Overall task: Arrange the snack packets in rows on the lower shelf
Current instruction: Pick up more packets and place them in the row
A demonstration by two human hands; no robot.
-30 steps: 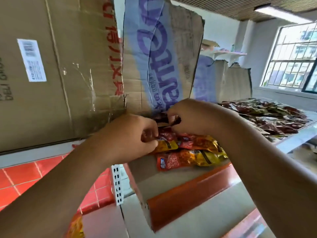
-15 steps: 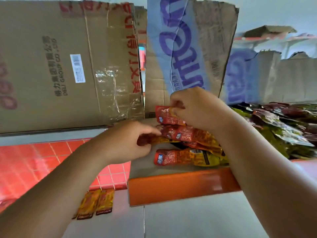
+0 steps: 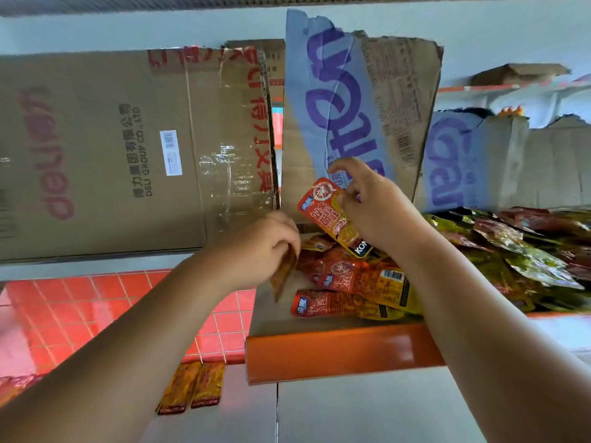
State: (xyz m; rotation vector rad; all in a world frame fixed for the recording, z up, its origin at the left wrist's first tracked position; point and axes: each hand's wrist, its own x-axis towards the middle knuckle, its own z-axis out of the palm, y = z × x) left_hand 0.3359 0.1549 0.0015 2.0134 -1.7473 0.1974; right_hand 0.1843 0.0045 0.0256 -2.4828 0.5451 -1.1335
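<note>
Above the shelf (image 3: 339,350), the right hand (image 3: 375,209) pinches a red packet (image 3: 329,212) and the left hand (image 3: 256,251) pinches a second packet (image 3: 283,273) by one end, so one could slip, fall on the pile (image 3: 355,282) and mess it up.

Bare left hand (image 3: 256,247) and right hand (image 3: 374,212), bare forearms (image 3: 144,340) (fingers (image 3: 339,169) short, rounded).

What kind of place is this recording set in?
Probably a small shop or stockroom: orange-edged metal shelving, piled red-and-yellow foil snack packets, and brown cardboard cartons standing behind.
</note>
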